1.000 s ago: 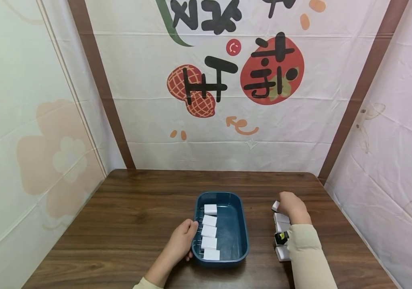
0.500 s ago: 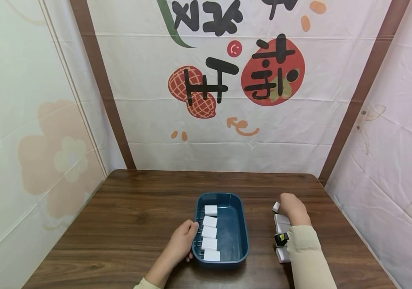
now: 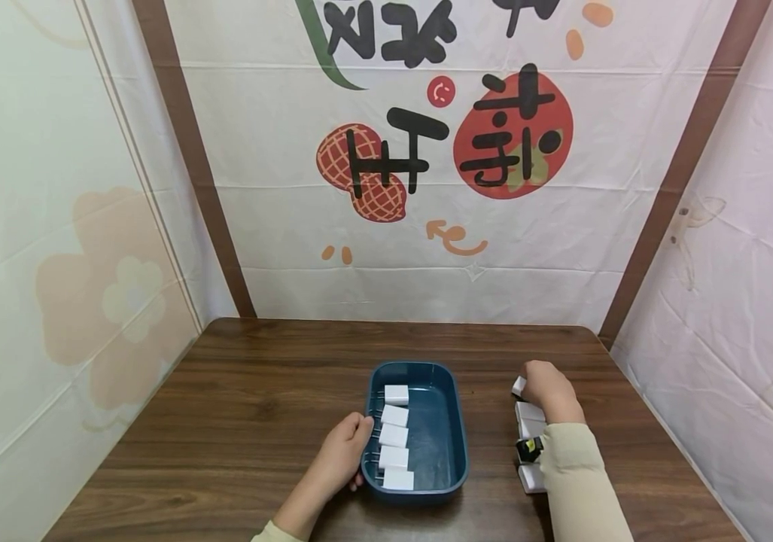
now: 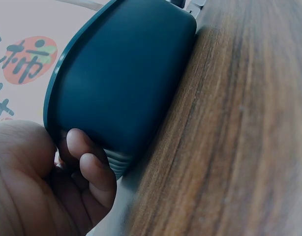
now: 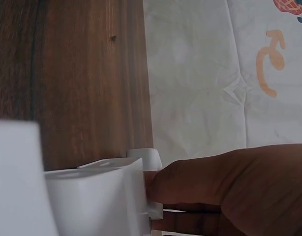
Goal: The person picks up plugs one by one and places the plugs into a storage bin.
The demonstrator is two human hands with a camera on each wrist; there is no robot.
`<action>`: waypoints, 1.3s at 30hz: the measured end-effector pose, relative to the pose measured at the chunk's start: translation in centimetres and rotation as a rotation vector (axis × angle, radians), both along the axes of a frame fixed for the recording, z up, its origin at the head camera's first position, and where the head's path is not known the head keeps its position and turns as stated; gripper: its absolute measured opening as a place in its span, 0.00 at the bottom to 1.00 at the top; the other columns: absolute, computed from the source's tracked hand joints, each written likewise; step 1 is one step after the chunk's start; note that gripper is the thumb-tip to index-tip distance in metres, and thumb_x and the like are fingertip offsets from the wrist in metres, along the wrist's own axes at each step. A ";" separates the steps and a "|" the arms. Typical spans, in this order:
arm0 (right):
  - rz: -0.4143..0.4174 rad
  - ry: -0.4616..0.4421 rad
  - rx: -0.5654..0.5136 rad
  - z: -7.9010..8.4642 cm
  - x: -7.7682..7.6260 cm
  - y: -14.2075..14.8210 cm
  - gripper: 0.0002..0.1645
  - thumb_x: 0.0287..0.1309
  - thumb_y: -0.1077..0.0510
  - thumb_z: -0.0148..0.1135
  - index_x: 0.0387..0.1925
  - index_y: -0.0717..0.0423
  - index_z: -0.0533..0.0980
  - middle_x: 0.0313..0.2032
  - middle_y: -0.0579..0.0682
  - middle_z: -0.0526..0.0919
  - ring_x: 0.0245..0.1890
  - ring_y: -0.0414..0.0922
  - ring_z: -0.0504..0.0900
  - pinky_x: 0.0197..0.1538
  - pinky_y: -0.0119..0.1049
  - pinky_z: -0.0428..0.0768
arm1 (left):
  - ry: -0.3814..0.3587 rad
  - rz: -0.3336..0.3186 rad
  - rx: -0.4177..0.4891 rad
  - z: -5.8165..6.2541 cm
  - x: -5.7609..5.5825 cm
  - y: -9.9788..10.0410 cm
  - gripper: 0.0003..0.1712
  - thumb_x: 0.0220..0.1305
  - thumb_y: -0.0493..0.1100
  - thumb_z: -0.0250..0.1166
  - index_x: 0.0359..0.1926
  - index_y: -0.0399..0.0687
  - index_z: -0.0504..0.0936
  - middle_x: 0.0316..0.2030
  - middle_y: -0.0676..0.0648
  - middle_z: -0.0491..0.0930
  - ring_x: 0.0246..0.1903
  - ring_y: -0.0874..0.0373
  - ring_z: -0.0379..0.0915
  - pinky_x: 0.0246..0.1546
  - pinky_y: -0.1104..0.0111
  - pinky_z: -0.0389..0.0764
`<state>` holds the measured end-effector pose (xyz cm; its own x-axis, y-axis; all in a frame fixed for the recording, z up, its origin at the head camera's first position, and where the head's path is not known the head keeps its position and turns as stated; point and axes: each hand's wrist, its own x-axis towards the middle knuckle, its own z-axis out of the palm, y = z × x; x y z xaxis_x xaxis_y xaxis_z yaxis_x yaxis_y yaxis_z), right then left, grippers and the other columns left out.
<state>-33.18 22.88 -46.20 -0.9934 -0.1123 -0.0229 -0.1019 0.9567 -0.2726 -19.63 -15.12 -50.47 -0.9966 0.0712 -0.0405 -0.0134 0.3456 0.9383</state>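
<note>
A dark blue tray (image 3: 436, 436) stands on the table, with several white charger plugs (image 3: 394, 436) in a column along its left side, metal prongs pointing left. My left hand (image 3: 340, 454) grips the tray's left wall. In the left wrist view, the fingers of the left hand (image 4: 67, 182) curl under the rim from outside. To the right, my right hand (image 3: 552, 391) pinches a white charger plug (image 3: 518, 387) at the far end of a row; its fingers partly hide it. In the right wrist view, this plug (image 5: 145, 157) shows beyond nearer white plugs (image 5: 94, 196).
More white plugs (image 3: 528, 414) lie in the row on the table (image 3: 278, 391), partly covered by the right sleeve (image 3: 579, 474). A small black device with a yellow mark (image 3: 529, 450) sits at the right wrist. A printed cloth (image 3: 278, 286) hangs behind the table.
</note>
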 end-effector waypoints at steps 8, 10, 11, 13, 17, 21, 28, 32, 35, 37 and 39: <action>0.039 -0.007 -0.017 0.7 -0.1 -0.2 0.11 0.56 0.69 0.65 0.41 0.57 0.83 0.41 0.56 0.86 0.33 0.49 0.77 0.34 0.44 0.77 | -0.001 -0.003 0.016 0.0 0.0 0.0 0.22 0.82 0.53 0.48 0.42 0.37 0.73 0.13 0.48 0.72 0.06 0.59 0.69 0.06 0.63 0.75; 0.050 -0.008 -0.020 0.9 0.0 -0.3 0.11 0.56 0.68 0.64 0.42 0.57 0.83 0.41 0.56 0.86 0.32 0.48 0.77 0.33 0.43 0.76 | 0.000 -0.005 0.017 -0.1 0.0 0.0 0.22 0.83 0.53 0.48 0.42 0.37 0.73 0.13 0.48 0.72 0.06 0.60 0.69 0.06 0.63 0.75; 0.055 -0.007 -0.022 1.0 0.1 -0.4 0.11 0.57 0.68 0.64 0.42 0.57 0.83 0.41 0.56 0.86 0.32 0.48 0.77 0.33 0.43 0.76 | 0.001 -0.006 0.017 -0.1 0.0 0.0 0.22 0.83 0.52 0.47 0.41 0.37 0.73 0.13 0.48 0.72 0.06 0.60 0.69 0.06 0.63 0.75; 0.078 0.005 -0.022 1.3 0.1 -0.6 0.10 0.57 0.68 0.64 0.41 0.58 0.83 0.40 0.56 0.86 0.32 0.48 0.77 0.33 0.42 0.76 | 0.001 -0.007 0.017 -0.1 0.0 0.0 0.22 0.83 0.52 0.47 0.41 0.37 0.73 0.13 0.48 0.72 0.06 0.60 0.69 0.06 0.64 0.75; 0.105 0.037 -0.027 1.7 0.2 -1.0 0.12 0.58 0.65 0.66 0.45 0.59 0.83 0.40 0.56 0.86 0.34 0.48 0.79 0.35 0.44 0.78 | -0.002 -0.006 0.016 -0.1 0.0 0.0 0.22 0.83 0.52 0.47 0.42 0.37 0.73 0.13 0.48 0.72 0.06 0.59 0.69 0.06 0.64 0.75; 0.116 0.064 -0.040 2.3 0.4 -1.3 0.18 0.54 0.62 0.70 0.49 0.60 0.83 0.42 0.56 0.86 0.37 0.48 0.81 0.40 0.47 0.82 | -0.004 -0.005 0.017 -0.1 0.0 0.0 0.22 0.82 0.53 0.48 0.42 0.37 0.73 0.13 0.48 0.72 0.07 0.59 0.69 0.07 0.64 0.75; 0.131 0.073 -0.055 3.6 1.1 -1.8 0.23 0.54 0.65 0.68 0.53 0.63 0.82 0.45 0.59 0.86 0.38 0.49 0.81 0.40 0.48 0.83 | -0.006 -0.007 0.018 0.0 0.0 0.0 0.22 0.82 0.53 0.48 0.42 0.37 0.73 0.13 0.48 0.72 0.07 0.60 0.69 0.06 0.64 0.75; 0.158 0.106 -0.048 4.1 1.2 -2.2 0.21 0.55 0.68 0.65 0.53 0.63 0.82 0.47 0.60 0.86 0.40 0.51 0.83 0.43 0.50 0.84 | -0.009 -0.005 0.016 0.1 0.0 0.0 0.22 0.82 0.53 0.47 0.42 0.37 0.73 0.13 0.48 0.72 0.07 0.59 0.69 0.07 0.64 0.75; 0.188 0.144 -0.043 4.5 1.3 -2.5 0.21 0.54 0.66 0.66 0.52 0.63 0.82 0.47 0.59 0.86 0.41 0.52 0.83 0.45 0.51 0.83 | -0.008 -0.002 0.015 0.1 0.0 0.0 0.21 0.82 0.52 0.48 0.42 0.37 0.73 0.13 0.48 0.72 0.07 0.59 0.69 0.06 0.64 0.75; 0.199 0.167 -0.044 4.7 1.4 -2.8 0.21 0.54 0.65 0.66 0.52 0.63 0.82 0.47 0.59 0.86 0.42 0.52 0.83 0.46 0.52 0.83 | -0.006 0.000 0.014 0.1 0.0 0.0 0.21 0.82 0.52 0.48 0.42 0.37 0.73 0.13 0.48 0.72 0.07 0.60 0.69 0.06 0.64 0.75; 0.207 0.184 -0.046 5.0 1.6 -3.1 0.21 0.54 0.64 0.66 0.52 0.63 0.82 0.48 0.59 0.85 0.43 0.52 0.83 0.47 0.53 0.83 | -0.004 -0.001 0.014 0.1 0.0 0.0 0.21 0.82 0.52 0.48 0.41 0.37 0.73 0.13 0.48 0.72 0.07 0.60 0.69 0.06 0.64 0.75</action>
<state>-31.60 19.82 -41.19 -0.9362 -0.3099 0.1659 -0.3456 0.8976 -0.2737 -19.59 -15.08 -50.41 -0.9964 0.0724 -0.0432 -0.0167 0.3325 0.9430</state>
